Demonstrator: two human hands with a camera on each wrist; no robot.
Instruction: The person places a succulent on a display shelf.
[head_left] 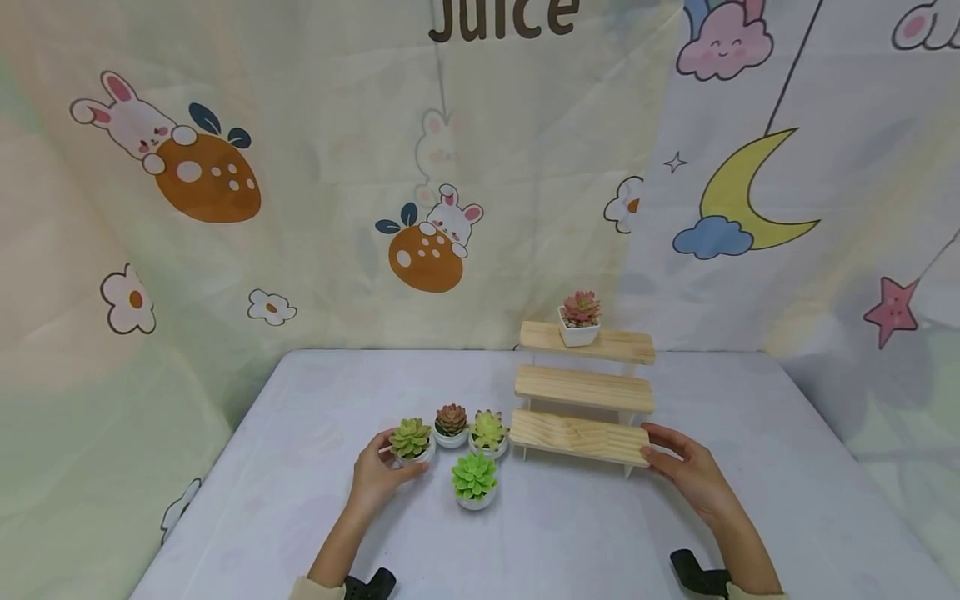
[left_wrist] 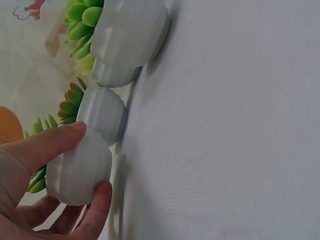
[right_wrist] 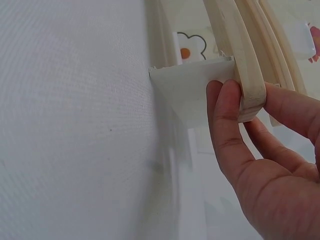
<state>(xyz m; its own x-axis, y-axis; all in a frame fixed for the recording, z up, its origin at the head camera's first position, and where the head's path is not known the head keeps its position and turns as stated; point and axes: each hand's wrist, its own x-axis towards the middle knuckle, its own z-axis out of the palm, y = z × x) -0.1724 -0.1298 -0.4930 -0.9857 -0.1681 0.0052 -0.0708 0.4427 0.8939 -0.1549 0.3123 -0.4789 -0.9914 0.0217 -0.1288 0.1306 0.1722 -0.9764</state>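
Note:
My left hand [head_left: 374, 482] grips the white pot of a green succulent [head_left: 411, 437], the leftmost of a small cluster. In the left wrist view the thumb and fingers curl around this ribbed white pot [left_wrist: 80, 167], a little off the tablecloth. Beside it stand a reddish-brown succulent [head_left: 451, 419], a yellow-green succulent [head_left: 489, 430] and a bright green succulent [head_left: 474, 477], each in a round white pot. At the right end of a three-step wooden stand [head_left: 577, 436], my right hand [head_left: 696, 479] pinches the lowest board [right_wrist: 245, 75] between thumb and fingers.
A pink succulent in a square white pot [head_left: 579, 330] sits on the stand's top board [head_left: 626, 344]. The middle board [head_left: 581, 386] lies between top and bottom. White supports [right_wrist: 187, 82] hold the boards above the white-covered table [head_left: 570, 533]. A patterned cloth backdrop [head_left: 337, 167] hangs behind.

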